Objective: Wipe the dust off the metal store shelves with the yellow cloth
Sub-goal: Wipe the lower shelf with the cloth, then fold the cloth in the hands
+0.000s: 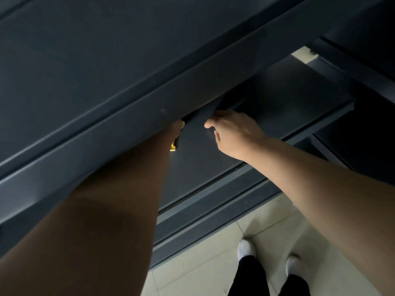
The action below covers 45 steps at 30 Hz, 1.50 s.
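Dark grey metal shelves fill the view: an upper shelf [106,67] with a thick front lip, and a lower shelf [198,167] beneath it. My left hand [177,126] reaches under the upper shelf's lip, which hides nearly all of it. A small corner of the yellow cloth [173,146] peeks out beside that wrist, on the lower shelf. My right hand [233,133] rests palm down on the lower shelf, just right of the left hand. Its fingers are loosely bent, the thumb is apart, and nothing shows in it.
A further shelf edge and an upright post [342,67] stand at the right. Pale floor tiles [198,270] lie below the shelf front, where my two feet in white socks [245,248] stand close to the unit.
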Each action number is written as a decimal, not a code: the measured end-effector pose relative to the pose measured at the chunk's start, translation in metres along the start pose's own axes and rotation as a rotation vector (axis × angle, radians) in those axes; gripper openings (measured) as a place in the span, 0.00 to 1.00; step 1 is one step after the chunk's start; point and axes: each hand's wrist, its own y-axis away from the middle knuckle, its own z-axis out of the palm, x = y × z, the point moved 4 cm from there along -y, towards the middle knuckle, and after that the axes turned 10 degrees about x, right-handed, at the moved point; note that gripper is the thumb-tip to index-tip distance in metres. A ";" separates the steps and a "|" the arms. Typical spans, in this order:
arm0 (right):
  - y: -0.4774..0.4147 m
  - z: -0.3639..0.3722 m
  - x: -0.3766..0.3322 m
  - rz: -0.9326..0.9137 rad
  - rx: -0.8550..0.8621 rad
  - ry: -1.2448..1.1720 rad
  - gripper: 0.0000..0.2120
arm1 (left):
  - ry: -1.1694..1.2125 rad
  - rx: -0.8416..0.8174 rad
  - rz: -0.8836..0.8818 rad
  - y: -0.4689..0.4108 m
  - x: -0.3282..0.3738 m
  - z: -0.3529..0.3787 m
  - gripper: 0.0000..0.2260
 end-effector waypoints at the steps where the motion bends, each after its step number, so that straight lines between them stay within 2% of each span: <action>1: 0.000 0.003 -0.008 -0.009 -0.013 0.003 0.19 | -0.057 0.042 -0.007 0.000 -0.016 -0.006 0.20; 3: 0.000 0.008 -0.023 -0.026 -0.029 0.012 0.19 | -0.069 0.153 -0.069 0.000 -0.052 -0.021 0.11; 4: 0.001 0.011 -0.030 -0.036 -0.037 0.017 0.19 | -0.069 0.214 -0.087 0.001 -0.068 -0.028 0.10; 6: 0.004 0.016 -0.046 -0.063 -0.059 0.030 0.19 | -0.175 0.324 -0.052 0.007 -0.099 -0.044 0.19; 8: 0.008 0.018 -0.054 -0.074 -0.073 0.039 0.19 | -0.221 0.379 -0.098 0.013 -0.126 -0.051 0.25; 14: 0.037 0.013 -0.068 -0.099 -0.168 0.055 0.20 | -0.232 0.415 -0.259 0.058 -0.178 -0.060 0.33; 20: 0.080 -0.012 -0.051 -0.085 -0.191 0.115 0.20 | -0.247 0.380 -0.299 0.114 -0.171 -0.055 0.33; 25: 0.106 -0.033 -0.060 -0.106 -0.207 0.118 0.17 | -0.255 0.314 -0.219 0.158 -0.141 -0.050 0.29; 36: 0.142 -0.082 -0.107 -0.159 -0.243 0.112 0.19 | -0.055 -0.027 -0.093 0.232 -0.106 -0.067 0.24; 45: 0.176 -0.102 -0.163 -0.159 -0.237 0.148 0.20 | -0.143 -0.116 -0.048 0.297 -0.137 -0.090 0.28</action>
